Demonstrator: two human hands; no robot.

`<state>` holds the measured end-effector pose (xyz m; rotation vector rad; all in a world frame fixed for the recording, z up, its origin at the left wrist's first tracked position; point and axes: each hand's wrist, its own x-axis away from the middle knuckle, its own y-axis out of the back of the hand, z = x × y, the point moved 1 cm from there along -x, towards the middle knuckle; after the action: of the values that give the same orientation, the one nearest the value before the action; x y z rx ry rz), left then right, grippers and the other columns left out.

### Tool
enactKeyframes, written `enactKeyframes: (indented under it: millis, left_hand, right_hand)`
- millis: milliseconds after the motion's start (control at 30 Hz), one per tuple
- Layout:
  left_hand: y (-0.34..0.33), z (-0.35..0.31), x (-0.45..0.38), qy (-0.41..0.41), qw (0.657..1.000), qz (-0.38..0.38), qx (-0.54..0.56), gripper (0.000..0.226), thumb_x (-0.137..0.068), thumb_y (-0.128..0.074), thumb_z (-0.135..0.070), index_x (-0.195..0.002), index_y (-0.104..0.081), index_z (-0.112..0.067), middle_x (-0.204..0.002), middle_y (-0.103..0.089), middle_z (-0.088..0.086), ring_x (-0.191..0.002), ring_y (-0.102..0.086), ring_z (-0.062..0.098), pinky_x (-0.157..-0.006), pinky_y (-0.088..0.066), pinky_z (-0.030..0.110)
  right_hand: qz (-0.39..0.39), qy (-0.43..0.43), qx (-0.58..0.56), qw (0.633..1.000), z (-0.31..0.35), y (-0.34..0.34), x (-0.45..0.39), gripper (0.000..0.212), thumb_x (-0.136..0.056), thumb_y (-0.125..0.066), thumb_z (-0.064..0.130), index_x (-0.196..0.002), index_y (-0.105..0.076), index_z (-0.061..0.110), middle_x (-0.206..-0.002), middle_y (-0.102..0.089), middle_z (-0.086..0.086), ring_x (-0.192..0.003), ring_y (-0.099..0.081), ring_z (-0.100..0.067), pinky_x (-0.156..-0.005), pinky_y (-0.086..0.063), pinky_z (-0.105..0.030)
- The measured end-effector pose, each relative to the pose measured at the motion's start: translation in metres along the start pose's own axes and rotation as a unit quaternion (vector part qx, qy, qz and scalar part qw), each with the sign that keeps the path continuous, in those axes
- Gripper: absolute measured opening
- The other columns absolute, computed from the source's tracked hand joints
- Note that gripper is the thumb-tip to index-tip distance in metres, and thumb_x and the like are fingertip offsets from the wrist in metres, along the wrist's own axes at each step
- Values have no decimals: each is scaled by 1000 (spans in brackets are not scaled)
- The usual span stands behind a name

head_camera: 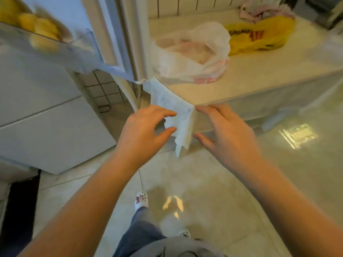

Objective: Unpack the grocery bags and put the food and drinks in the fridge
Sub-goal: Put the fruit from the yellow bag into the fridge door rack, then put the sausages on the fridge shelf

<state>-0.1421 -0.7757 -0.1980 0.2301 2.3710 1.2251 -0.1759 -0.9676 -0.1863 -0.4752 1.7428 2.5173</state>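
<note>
both hands out front, holding nothing. my left hand (146, 127) and right hand (222, 127) have fingers spread and relaxed, either side of the tablecloth corner (178, 117) hanging off the table (259, 71). white grocery bag (193, 52) and yellow bag (259, 36) sit on the table. yellow fruit (37, 28) sits on a fridge door shelf (27, 39), upper left.

A pale tablecloth (173, 115) hangs off the table corner (269, 75) at centre. Glossy floor tiles (213, 191) spread below; white clogs (141, 200) stand at six o'clock, a dark mat (22, 197) at eight.
</note>
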Motion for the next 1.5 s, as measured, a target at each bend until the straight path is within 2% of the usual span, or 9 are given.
enactKeyframes:
  millis: [133,300,500,600,900,1133,1233,1367,1500]
  left_hand:
    - [-48,-26,-18,-30,996,68,-58,32,-86,-63,-36,-115,-63,-23,-114,-65,-2,-107,-59,20,-90,-46,40]
    - [-98,-44,-63,-49,988,119,-87,33,-87,-62,-36,-117,-62,-23,-116,-64,-2,-109,-58,21,-89,-45,40]
    - [-169,-51,-154,-49,982,172,-60,34,-88,-60,-35,-120,-60,-24,-120,-61,-3,-112,-54,18,-92,-40,35]
    - [-200,-50,-220,-56,981,180,-50,33,-86,-63,-34,-117,-61,-24,-116,-62,-3,-108,-56,21,-88,-42,36]
    - [-258,-52,-414,-21,987,156,-17,31,-84,-67,-31,-114,-64,-22,-115,-64,-1,-108,-57,21,-85,-42,33]
    - [-303,-59,-520,28,991,131,-3,34,-86,-64,-35,-118,-61,-25,-122,-60,-2,-111,-54,18,-86,-39,28]
    - [-329,-62,-564,65,994,88,5,33,-84,-67,-36,-114,-64,-22,-114,-63,0,-106,-56,19,-83,-39,28]
    - [-370,-68,-615,146,988,52,22,32,-80,-72,-27,-109,-67,-17,-106,-65,2,-98,-58,17,-79,-33,15]
    - [-409,-77,-657,222,973,44,41,31,-79,-74,-27,-107,-67,-18,-105,-66,0,-95,-60,15,-81,-41,26]
  right_hand:
    - [24,-56,-6,998,-56,0,26,59,-76,-72,30,-130,-49,24,-124,-53,3,-114,-52,-20,-84,-49,-38]
    - [42,-105,6,994,-120,-1,24,56,-79,-71,28,-130,-49,23,-125,-51,2,-115,-50,-20,-85,-48,-35]
    - [72,-147,25,986,-213,4,-28,54,-85,-64,32,-134,-44,27,-133,-45,5,-119,-45,-16,-79,-40,-26]
    - [72,-170,21,983,-267,9,-76,54,-85,-64,33,-134,-44,25,-133,-45,4,-119,-46,-18,-88,-47,-36]
    - [90,-187,4,978,-407,30,-228,56,-84,-65,33,-135,-43,28,-132,-45,6,-119,-45,-15,-81,-35,-23]
    - [98,-155,1,983,-512,36,-323,56,-84,-65,34,-135,-44,26,-133,-46,2,-119,-46,-19,-90,-42,-33]
    - [104,-135,-13,985,-572,30,-368,55,-84,-66,34,-134,-46,26,-134,-46,3,-119,-47,-20,-91,-41,-32]
    - [139,-104,-60,983,-649,24,-433,55,-81,-70,29,-132,-49,22,-132,-47,-1,-120,-47,-22,-93,-38,-32]
    - [177,-51,-106,977,-709,21,-493,54,-79,-72,26,-129,-52,22,-132,-49,-3,-118,-49,-22,-92,-41,-32]
